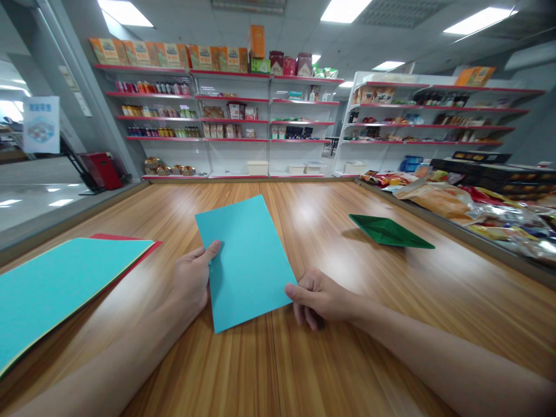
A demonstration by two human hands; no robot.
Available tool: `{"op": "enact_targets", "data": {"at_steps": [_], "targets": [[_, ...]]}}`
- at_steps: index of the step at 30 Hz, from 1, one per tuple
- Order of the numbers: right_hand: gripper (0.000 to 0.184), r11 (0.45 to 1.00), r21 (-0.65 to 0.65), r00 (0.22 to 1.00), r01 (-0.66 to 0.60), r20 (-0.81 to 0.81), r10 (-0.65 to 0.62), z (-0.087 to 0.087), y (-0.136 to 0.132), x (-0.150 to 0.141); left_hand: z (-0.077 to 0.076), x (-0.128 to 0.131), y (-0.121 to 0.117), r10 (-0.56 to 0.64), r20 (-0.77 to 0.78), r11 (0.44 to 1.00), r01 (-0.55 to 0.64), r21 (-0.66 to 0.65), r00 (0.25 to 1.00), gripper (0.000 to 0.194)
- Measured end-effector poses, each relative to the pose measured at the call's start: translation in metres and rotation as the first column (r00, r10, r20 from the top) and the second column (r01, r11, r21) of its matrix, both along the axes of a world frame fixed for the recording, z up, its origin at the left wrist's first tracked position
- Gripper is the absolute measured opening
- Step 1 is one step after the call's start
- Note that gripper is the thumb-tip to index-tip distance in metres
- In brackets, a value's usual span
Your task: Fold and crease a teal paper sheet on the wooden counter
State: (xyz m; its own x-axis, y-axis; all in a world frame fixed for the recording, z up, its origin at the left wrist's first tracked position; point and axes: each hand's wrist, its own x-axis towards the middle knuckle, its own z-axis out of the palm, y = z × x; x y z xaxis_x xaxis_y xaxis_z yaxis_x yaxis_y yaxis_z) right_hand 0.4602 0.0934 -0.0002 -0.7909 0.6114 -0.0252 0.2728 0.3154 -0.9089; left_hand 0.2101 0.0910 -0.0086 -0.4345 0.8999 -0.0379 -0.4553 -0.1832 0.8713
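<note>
A light-blue sheet of paper (247, 263) is held up, tilted, above the wooden table (174, 370). My left hand (193, 275) grips its left edge, thumb on the front face and the other fingers behind. At the lower right corner, the thumb and fingers of my right hand (315, 295) pinch the paper. A folded green paper shape (391, 231) rests on the table to the right, apart from both hands. On the left lies a stack of coloured paper (73, 284), light blue on top, with yellow and red edges showing beneath.
Snack packets (452, 202) and dark boxes (490, 174) line the right side beyond the table's raised edge. Shelves (234, 121) with drinks, boxes and packaged food stand behind the table. A red box (102, 171) is on the floor at the far left, near a sign (41, 124).
</note>
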Motion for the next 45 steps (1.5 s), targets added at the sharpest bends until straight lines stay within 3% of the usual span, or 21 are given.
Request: {"op": "enact_targets", "data": {"at_steps": [7,13,18,22,26,32,45], "targets": [[0.065,0.985,-0.007,0.959,0.172,-0.228,-0.169,-0.009,0.009,0.000,-0.006,-0.001,-0.004,-0.258,-0.094,0.966,0.256,-0.033,0.962,0.031],[0.062,0.972,-0.038,0.939,0.232,-0.253,-0.234,-0.013,0.013,-0.002,-0.007,-0.001,-0.006,-0.349,-0.233,0.937,0.341,-0.074,0.908,0.038],[0.062,0.964,-0.082,0.929,0.252,-0.259,-0.265,-0.012,0.012,-0.003,-0.008,-0.002,-0.007,-0.375,-0.271,0.926,0.371,-0.067,0.886,0.038],[0.061,0.938,-0.082,0.887,0.337,-0.305,-0.345,-0.011,0.012,-0.005,-0.010,-0.003,-0.007,-0.388,-0.332,0.921,0.379,-0.093,0.860,0.038],[0.063,0.938,-0.145,0.895,0.314,-0.285,-0.344,-0.012,0.013,-0.005,-0.009,-0.004,-0.007,-0.397,-0.355,0.916,0.389,-0.098,0.846,0.038],[0.060,0.916,-0.129,0.843,0.379,-0.360,-0.399,-0.015,0.015,-0.004,-0.005,-0.001,-0.012,-0.443,-0.435,0.894,0.419,-0.155,0.784,0.038],[0.062,0.874,-0.062,0.784,0.482,-0.416,-0.462,-0.015,0.018,-0.004,-0.005,-0.002,-0.013,-0.489,-0.478,0.870,0.450,-0.202,0.730,0.039]]}}
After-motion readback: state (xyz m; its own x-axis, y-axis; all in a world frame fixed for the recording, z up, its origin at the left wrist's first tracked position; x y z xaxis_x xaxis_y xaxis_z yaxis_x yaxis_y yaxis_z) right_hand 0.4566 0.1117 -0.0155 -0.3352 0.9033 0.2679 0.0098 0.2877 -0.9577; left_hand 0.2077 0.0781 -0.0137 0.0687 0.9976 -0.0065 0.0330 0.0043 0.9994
